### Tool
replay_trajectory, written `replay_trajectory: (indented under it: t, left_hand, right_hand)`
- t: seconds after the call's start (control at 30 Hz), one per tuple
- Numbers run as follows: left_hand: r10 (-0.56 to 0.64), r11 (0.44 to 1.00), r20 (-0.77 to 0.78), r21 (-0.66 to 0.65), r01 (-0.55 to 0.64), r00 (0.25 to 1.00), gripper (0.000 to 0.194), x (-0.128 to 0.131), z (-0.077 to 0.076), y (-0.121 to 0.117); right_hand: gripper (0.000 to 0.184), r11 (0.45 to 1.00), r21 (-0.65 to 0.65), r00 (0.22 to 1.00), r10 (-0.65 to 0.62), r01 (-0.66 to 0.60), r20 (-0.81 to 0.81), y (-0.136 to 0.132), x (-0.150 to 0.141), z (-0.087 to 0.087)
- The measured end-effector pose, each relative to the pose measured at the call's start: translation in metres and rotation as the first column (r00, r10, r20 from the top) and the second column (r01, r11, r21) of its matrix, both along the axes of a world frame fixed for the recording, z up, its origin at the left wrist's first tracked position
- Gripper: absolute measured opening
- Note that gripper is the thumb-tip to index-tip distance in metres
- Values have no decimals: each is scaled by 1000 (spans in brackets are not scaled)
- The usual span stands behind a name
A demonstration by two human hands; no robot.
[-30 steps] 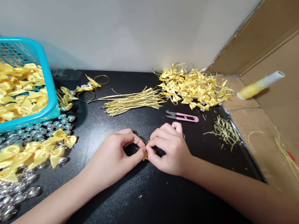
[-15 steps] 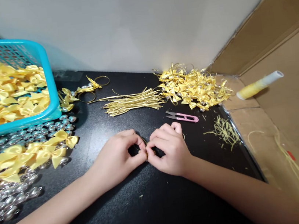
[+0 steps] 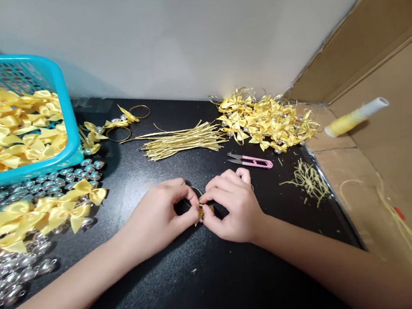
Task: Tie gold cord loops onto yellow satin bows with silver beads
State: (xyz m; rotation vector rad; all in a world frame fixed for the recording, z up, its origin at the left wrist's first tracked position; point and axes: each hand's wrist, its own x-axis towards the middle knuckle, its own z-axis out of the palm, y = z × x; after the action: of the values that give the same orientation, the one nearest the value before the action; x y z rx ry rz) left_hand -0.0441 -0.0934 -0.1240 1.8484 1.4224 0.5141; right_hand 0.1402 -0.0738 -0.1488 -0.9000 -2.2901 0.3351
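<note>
My left hand (image 3: 161,214) and my right hand (image 3: 232,204) meet at the middle of the black table (image 3: 194,289), fingers pinched together. Between the fingertips they hold a small yellow ribbon bow (image 3: 201,211) with a thin gold cord loop; most of it is hidden by the fingers. Pink thread snips (image 3: 251,160) lie just beyond my right hand. A bundle of gold cords (image 3: 181,140) lies further back.
A turquoise basket (image 3: 65,118) full of yellow bows stands at the left. Loose yellow bows (image 3: 41,211) lie on silver beads (image 3: 11,274) below it. A heap of finished bows (image 3: 266,120), yellow trimmings (image 3: 309,178), a yellow thread spool (image 3: 356,117) and cardboard walls (image 3: 401,157) are at the right.
Both hands stayed in place; the fingers shifted slightly around the small bow, which shows a little more between the fingertips now.
</note>
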Motion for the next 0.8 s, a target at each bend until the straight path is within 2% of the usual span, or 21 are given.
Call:
replay_trajectory:
  t: [0.27,0.67,0.8]
  left_hand:
    - [0,1000,13,-22,1,1000,11,0,2,0]
    - [0,1000,-17,23,1,1000,9,-1,0,0]
    - [0,1000,-19,5,0,1000,10,-1,0,0]
  right_hand:
    - [16,999,46,1000,-4,5,-7,2,-2,-1]
    - [7,1000,8,1000,9,-9,10,0,0,2]
    - [11,1000,25,1000,10,-11,22,0,-1,3]
